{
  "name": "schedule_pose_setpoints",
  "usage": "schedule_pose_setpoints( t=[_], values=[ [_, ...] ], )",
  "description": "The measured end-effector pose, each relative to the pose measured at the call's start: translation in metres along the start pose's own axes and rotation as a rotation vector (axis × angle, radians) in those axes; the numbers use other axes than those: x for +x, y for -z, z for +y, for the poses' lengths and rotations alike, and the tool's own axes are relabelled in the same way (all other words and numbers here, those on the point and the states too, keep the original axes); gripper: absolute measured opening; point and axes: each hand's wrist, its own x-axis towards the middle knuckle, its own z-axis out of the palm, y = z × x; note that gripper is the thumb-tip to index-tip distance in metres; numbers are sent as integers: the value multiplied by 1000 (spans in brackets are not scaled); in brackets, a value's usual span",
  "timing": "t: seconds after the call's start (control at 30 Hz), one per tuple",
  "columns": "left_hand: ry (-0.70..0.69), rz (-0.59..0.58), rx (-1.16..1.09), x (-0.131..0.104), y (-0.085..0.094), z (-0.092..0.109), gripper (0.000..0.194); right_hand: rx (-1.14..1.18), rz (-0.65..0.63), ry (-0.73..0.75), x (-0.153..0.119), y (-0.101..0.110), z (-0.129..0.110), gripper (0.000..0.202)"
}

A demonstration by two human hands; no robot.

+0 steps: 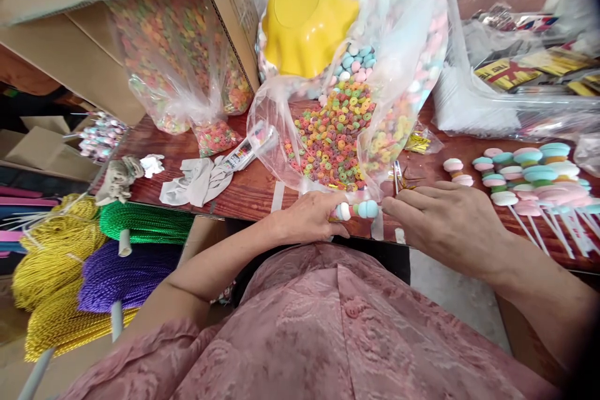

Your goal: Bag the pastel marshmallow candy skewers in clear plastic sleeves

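A short stack of candies [355, 210], white, blue, red and green, lies crosswise at the table's front edge. Around its left end the fingers of my left hand [312, 215] are closed. My right hand [438, 222] is at the right end, its fingers bent together near the blue piece; what they pinch is too small to make out. Just behind sits an open clear bag of small colourful ring candies [332, 137]. Finished-looking candy sticks [539, 178] with white stems lie in a group to the right.
A yellow scalloped bowl [307, 19] rests upside down on bagged candies. A cardboard box [229, 6] and ring-candy bags [173, 56] stand at left, a clear tub [515, 100] at right. Grey cloth [197, 181] lies on the table [239, 200]; coloured cord bundles [126, 275] hang left.
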Motion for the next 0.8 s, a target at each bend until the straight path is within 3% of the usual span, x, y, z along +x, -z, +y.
schedule_pose_setpoints(
  t=[0.23,0.4,0.53,0.67,0.8],
  values=[
    [-17,36,77,-3,-6,-3,60,96,-91,-59,-7,-8,0,25],
    [25,40,1,2,-1,1,68,24,-20,25,-4,-7,-11,23],
    [20,-14,7,2,0,5,75,-32,-16,39,-1,-8,-6,25],
    [-60,-85,-120,-1,0,4,97,-20,149,53,-3,-7,10,21],
    [28,-132,-372,-2,1,1,113,12,294,56,-12,-7,16,17]
  ],
)
